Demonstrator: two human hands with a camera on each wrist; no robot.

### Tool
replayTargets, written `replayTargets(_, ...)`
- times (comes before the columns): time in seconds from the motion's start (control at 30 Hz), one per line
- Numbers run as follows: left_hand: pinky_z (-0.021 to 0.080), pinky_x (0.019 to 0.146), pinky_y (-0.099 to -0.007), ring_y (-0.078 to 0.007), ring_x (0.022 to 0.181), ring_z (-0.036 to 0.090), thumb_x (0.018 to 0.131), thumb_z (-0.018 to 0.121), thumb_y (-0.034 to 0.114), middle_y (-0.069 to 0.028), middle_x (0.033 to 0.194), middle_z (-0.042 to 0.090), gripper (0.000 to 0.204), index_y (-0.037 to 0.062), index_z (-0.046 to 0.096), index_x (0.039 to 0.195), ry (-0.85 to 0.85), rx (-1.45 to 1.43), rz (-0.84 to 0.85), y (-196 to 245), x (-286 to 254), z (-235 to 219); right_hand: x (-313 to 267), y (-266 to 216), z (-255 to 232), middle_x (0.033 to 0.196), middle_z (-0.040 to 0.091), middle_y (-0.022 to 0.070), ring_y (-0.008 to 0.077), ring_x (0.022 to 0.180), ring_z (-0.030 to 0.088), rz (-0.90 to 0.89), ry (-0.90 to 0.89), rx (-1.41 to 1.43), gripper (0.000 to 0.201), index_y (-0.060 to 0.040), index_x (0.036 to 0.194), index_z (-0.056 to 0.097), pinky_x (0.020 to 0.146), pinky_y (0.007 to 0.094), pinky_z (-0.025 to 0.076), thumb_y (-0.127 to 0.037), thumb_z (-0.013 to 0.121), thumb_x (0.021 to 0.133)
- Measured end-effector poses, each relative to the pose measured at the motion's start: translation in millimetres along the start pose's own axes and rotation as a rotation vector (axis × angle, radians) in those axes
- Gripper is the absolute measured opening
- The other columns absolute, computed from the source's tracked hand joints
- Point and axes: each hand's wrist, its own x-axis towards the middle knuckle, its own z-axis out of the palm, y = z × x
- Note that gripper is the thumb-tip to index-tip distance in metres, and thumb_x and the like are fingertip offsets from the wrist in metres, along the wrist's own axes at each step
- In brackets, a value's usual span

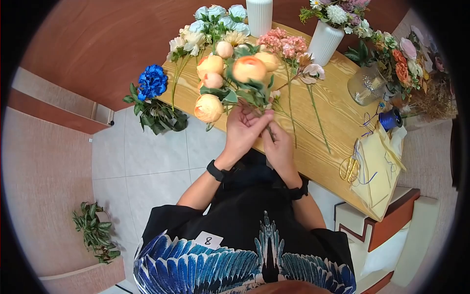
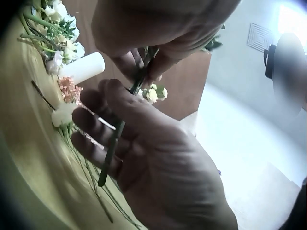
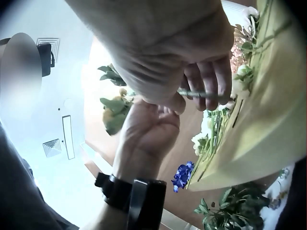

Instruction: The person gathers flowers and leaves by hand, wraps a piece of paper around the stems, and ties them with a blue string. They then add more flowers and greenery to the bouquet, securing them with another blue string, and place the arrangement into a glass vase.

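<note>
Both hands hold a bunch of peach-orange artificial peonies by its green stem, above the table's near edge. My left hand grips the stem just below the leaves, fingers curled round it. Lower down, my right hand pinches the stem between thumb and forefinger. In the left wrist view the right hand's other fingers are loosely bent behind the stem, and its cut end shows below them. The right wrist view shows the two hands close together, with peony leaves beyond the left one.
On the wooden table lie pink hydrangeas, pale blue and cream flowers, and a blue flower at the left edge. White vases and a glass jar stand behind. Gold scissors, a blue ribbon spool and yellow paper lie right.
</note>
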Motion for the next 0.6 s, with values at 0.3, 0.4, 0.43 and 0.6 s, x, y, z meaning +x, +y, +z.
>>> replayTargets(0.3,0.054,0.086,-0.0287,-0.0187,0.103,0.066,0.092,0.063,-0.001,-0.0173,0.117,0.065,0.039,-0.0032,0.048,0.128,0.089,0.128,-0.108,17,-35,-68,-5,-3,36,0.075,0.068,0.0081,0.0098,0.066,0.062,0.023,-0.332,0.157,0.020,0.0020,0.096,0.066,0.059,0.0273,0.047,-0.018,0.064,0.094)
replayTargets(0.4,0.055,0.084,-0.0287,-0.0164,0.096,0.067,0.093,0.062,0.000,-0.0130,0.109,0.069,0.027,-0.0037,0.057,0.119,0.215,0.071,-0.064,19,-50,-93,13,-12,29,0.076,0.069,0.0107,0.0113,0.067,0.064,-0.252,-0.624,-0.112,0.025,0.0011,0.099,0.068,0.061,0.0291,0.049,-0.023,0.066,0.092)
replayTargets(0.43,0.055,0.084,-0.0287,-0.0164,0.096,0.067,0.093,0.062,0.000,-0.0130,0.109,0.069,0.027,-0.0037,0.057,0.119,0.220,0.073,-0.065,20,-51,-104,20,-4,35,0.080,0.071,0.0114,0.0149,0.067,0.066,-0.095,-0.605,0.205,0.028,-0.0009,0.102,0.070,0.063,0.0305,0.051,-0.026,0.068,0.090)
replayTargets(0.6,0.056,0.082,-0.0285,-0.0115,0.085,0.064,0.094,0.062,0.003,-0.0083,0.103,0.069,0.018,-0.0033,0.062,0.111,0.374,0.239,-0.078,26,-55,-145,119,-21,40,0.081,0.072,0.0138,0.0231,0.071,0.068,-0.059,-0.269,-0.146,0.032,-0.0019,0.098,0.072,0.065,0.0350,0.053,-0.033,0.066,0.090)
